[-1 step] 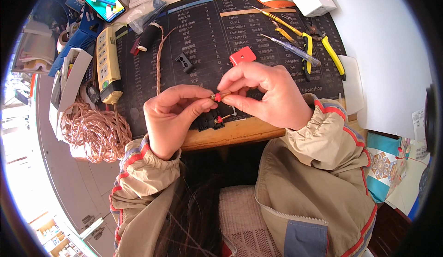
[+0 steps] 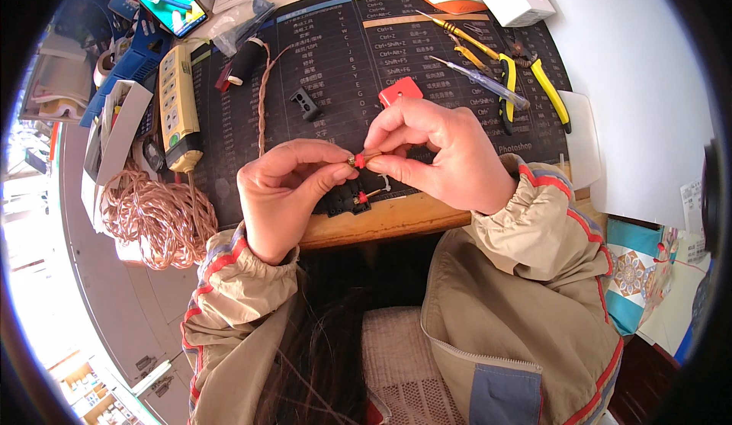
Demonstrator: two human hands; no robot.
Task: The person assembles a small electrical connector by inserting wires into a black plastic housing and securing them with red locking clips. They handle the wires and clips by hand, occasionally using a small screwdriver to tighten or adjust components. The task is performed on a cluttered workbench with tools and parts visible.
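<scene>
At the near edge of the worktop, a black base is seen below the hands, with a red-and-brass piece on it. By the near left corner, a coil of twisted copper-coloured cable is heaped. Just above the near edge, a small red-and-brass part is pinched at its left end by the left hand; the fingers of the right hand are closed narrowly at its right end, and whether a wire is gripped there cannot be told. The part looks light, stiff and easily dropped, best held by its ends. Farther in, a black block and a red cover are laid; toward the right edge, yellow-handled pliers and a screwdriver.
</scene>
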